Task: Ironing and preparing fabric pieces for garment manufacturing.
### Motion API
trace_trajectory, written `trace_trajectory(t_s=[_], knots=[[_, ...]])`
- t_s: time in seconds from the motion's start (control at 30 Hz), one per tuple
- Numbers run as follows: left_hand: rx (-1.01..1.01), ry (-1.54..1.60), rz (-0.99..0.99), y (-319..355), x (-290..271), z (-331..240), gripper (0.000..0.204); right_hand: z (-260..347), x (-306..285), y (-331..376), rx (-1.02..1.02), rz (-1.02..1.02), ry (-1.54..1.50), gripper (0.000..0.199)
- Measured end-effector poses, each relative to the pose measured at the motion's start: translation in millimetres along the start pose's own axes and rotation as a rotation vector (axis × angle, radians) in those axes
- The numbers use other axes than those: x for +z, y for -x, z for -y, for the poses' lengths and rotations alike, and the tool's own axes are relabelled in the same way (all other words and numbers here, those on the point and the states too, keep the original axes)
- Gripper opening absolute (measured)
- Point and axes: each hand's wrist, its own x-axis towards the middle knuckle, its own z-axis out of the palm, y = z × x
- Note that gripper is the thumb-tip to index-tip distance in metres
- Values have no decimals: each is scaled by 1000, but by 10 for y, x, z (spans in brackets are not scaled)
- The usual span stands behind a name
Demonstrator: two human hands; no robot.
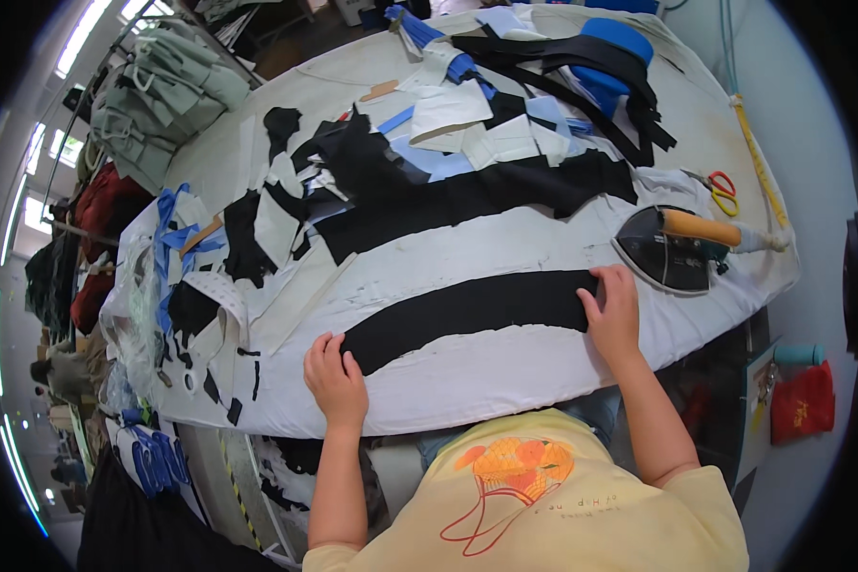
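A long black fabric strip (pixel 467 310) lies flat across the white padded table (pixel 505 367) in front of me. My left hand (pixel 335 378) rests with spread fingers at the strip's left end, pressing on it. The fingers of my right hand (pixel 612 313) lie on the strip's right end, holding it flat. Neither hand grips anything. Just to the right of my right hand, an iron (pixel 677 248) with a wooden handle lies on the table.
More black fabric pieces (pixel 467 195) and white and light-blue cut pieces (pixel 467 124) cover the far table. Scissors with red and yellow handles (pixel 724 192) lie at the right edge. Green garments (pixel 167 95) hang at the far left. A blue object (pixel 612 57) sits at the back.
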Motion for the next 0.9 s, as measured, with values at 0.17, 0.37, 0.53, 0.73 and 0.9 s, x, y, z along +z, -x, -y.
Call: trace_trajectory(t_s=[0.17,0.37,0.53,0.73,0.9], knots=[[-4,16,31,-374,-66,1,28,-27,6,-110,1,179,-19,18],[70,318,460,-660,-96,191,22,12,-17,-74,253,182,-498,14],[-399,892,388,-957,-304,56,13,101,46,-402,346,151,-827,16],[-354,926,193,-1405,-173,55,19,158,341,-1143,172,-25,-682,18],[182,-27,-199,-1268,69,-145,35,-132,739,-1979,218,-11,-223,32]])
